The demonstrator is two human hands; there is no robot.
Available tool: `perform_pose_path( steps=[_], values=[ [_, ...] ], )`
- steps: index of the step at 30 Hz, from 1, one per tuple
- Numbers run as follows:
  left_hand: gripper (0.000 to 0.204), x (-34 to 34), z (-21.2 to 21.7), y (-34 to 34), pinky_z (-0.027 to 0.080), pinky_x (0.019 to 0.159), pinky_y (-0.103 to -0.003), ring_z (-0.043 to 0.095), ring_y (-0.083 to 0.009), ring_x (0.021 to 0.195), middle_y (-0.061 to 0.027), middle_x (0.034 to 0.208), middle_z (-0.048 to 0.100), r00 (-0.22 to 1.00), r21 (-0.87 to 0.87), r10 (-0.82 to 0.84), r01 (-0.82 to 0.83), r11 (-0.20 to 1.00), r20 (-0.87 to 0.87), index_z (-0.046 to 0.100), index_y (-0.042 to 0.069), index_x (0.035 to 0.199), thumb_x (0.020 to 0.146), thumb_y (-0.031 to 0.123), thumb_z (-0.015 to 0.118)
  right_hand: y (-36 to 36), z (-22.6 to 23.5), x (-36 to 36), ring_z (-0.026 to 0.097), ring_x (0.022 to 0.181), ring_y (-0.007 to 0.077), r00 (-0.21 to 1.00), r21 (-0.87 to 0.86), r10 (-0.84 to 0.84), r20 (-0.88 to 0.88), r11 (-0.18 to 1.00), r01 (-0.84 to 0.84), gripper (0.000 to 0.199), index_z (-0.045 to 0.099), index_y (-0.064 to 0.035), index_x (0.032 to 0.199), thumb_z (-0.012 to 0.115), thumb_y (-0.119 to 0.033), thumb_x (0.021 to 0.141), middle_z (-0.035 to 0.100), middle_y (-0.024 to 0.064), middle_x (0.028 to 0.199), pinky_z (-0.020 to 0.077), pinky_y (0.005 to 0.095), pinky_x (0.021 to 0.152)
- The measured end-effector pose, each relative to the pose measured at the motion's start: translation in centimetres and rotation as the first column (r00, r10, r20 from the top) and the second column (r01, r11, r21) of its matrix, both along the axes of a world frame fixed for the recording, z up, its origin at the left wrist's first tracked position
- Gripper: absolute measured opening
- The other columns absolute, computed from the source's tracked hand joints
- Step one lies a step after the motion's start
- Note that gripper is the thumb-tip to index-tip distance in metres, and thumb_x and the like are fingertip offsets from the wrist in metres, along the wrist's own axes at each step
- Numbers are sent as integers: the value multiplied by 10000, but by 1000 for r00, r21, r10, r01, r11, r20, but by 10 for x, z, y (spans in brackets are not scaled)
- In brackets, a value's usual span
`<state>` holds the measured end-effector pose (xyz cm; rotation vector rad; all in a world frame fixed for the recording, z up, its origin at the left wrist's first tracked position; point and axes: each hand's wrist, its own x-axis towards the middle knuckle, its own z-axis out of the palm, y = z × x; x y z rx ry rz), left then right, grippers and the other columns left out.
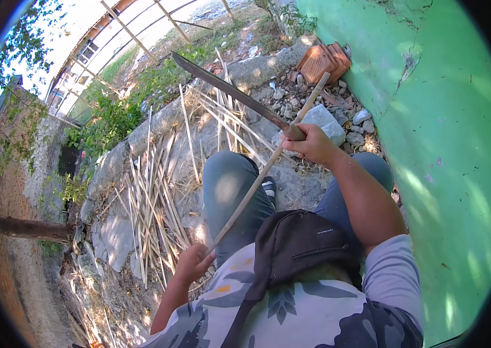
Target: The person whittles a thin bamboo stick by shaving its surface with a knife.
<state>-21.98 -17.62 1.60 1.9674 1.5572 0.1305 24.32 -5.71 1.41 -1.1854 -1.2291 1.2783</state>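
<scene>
My right hand [312, 144] grips the handle of a long dark machete [228, 90], whose blade slants up and to the left over the ground. A thin pale bamboo stick [263, 171] runs from my left hand [193, 262] at the lower left up to the right, crossing the blade near my right hand. My left hand is closed around the stick's lower end. Both knees in grey-blue trousers [228, 185] lie under the stick.
Several split bamboo strips [153, 203] lie scattered on the stony ground to the left. A green wall [442, 116] rises at the right, with red bricks [324, 61] and rubble at its foot. A black bag [297, 243] rests on my lap.
</scene>
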Motion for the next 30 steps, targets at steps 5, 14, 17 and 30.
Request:
perform_pose_path(
  steps=[5,14,17,30],
  values=[
    [385,5,-13,-11,492,637,-459,641,-391,685,-196,733,641,998,-37,62,-63,997,-14,635,23,939,922,404,681,-2,-7,3,527,572,47,992,14,-43,115,999,42,221,677,-49,971,781,-207,856,599,-24,756,438,236,495],
    [381,4,-31,-8,463,627,-428,596,-333,643,-202,685,588,993,-71,58,-51,996,98,584,-13,893,999,353,576,-12,-9,13,668,653,213,778,366,-322,540,922,127,304,682,-34,990,780,-267,823,667,98,731,519,376,600],
    [356,9,-41,-8,461,642,-411,590,-288,662,-192,710,591,966,-95,97,-76,993,240,587,-19,908,1030,309,523,-14,1,12,688,714,335,701,353,-298,648,933,70,295,676,-71,957,779,-289,786,679,151,763,524,442,654],
    [289,39,-18,4,440,606,-429,558,-306,609,-211,698,561,971,-90,76,-56,994,225,567,-12,885,1039,225,506,-7,-10,-6,696,767,356,381,343,-252,890,919,-196,180,637,-148,879,724,-253,760,692,109,763,530,499,676]
  ],
)
